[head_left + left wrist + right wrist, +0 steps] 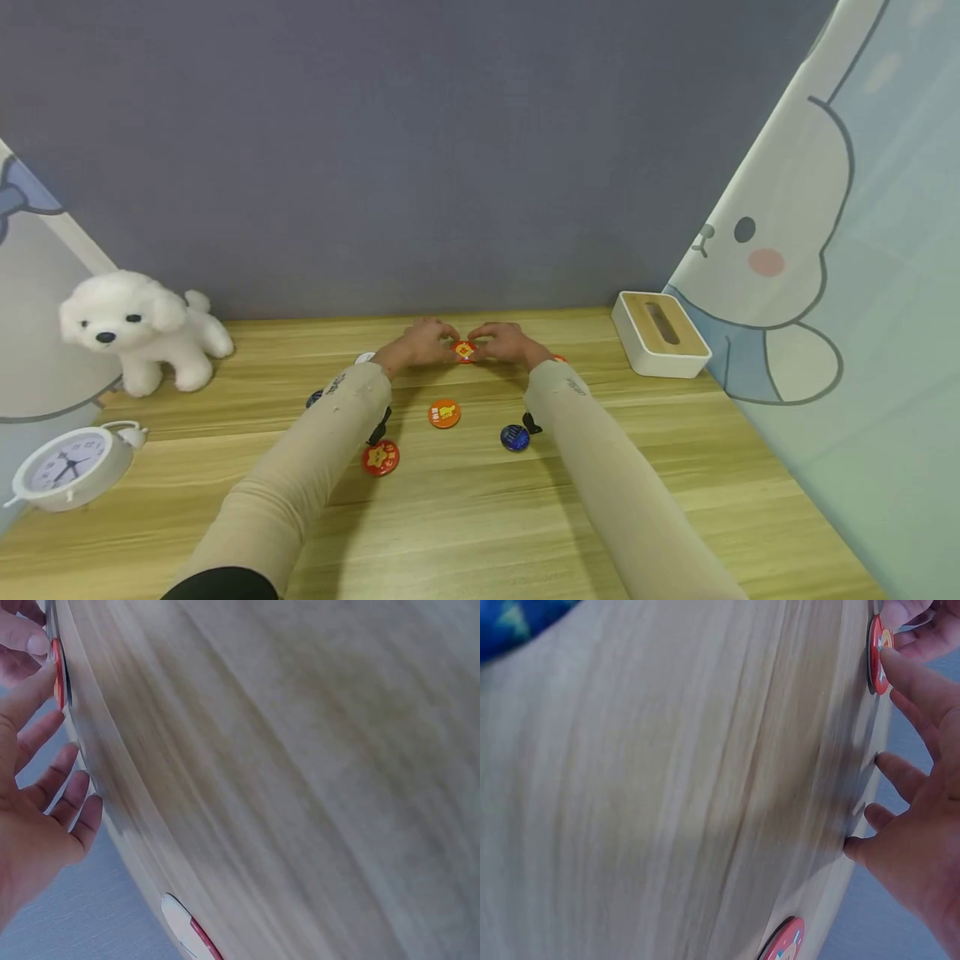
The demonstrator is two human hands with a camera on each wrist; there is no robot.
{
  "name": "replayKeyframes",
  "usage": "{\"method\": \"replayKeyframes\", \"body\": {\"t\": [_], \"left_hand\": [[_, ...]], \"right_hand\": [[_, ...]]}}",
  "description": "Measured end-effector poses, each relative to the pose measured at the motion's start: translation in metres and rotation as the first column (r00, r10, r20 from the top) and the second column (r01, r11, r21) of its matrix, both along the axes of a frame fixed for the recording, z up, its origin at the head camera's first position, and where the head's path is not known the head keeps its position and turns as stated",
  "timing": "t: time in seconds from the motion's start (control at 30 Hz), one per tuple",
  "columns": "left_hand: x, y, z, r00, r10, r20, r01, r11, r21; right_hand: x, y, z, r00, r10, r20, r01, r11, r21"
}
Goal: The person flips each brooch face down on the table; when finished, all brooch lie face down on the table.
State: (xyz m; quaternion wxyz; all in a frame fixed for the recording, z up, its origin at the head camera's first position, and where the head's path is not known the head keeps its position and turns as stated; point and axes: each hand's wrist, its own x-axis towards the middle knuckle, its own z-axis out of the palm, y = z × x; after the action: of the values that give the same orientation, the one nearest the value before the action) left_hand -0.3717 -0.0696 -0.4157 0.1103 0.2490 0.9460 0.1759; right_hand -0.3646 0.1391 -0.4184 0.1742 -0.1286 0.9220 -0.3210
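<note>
A round red badge (pixel 464 351) with a yellow design lies near the back of the wooden table. From its left side my left hand (pixel 429 342) holds the rim between thumb and index finger. My right hand (pixel 504 342) does the same from the right, thumb tip (pixel 889 660) at the badge's edge. The other fingers of both hands are spread near the tabletop. In front lie an orange thumbs-up badge (pixel 444 414), a red star badge (pixel 380 457) and a blue badge (pixel 515 437).
A white badge (pixel 363 357) and a dark badge (pixel 314 398) are partly hidden by the left arm, another red badge (pixel 786 941) by the right. A white plush dog (pixel 142 329) and an alarm clock (pixel 75 467) stand left, a tissue box (pixel 662 335) back right. A grey wall (pixel 450 167) rises behind.
</note>
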Motion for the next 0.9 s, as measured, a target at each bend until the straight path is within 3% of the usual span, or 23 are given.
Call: {"method": "replayKeyframes", "body": {"t": [0.57,0.9], "left_hand": [[-0.0023,-0.0049,-0.0021,1.000,0.018,0.021,-0.018,1.000,0.025],[-0.0007,-0.0040,-0.0013,0.999,-0.023,-0.027,0.024,0.999,0.028]], "right_hand": [[0.0023,-0.0043,0.0004,1.000,0.004,-0.030,-0.003,0.999,0.038],[0.0036,-0.0060,0.0013,0.999,-0.024,-0.030,0.024,1.000,-0.001]]}}
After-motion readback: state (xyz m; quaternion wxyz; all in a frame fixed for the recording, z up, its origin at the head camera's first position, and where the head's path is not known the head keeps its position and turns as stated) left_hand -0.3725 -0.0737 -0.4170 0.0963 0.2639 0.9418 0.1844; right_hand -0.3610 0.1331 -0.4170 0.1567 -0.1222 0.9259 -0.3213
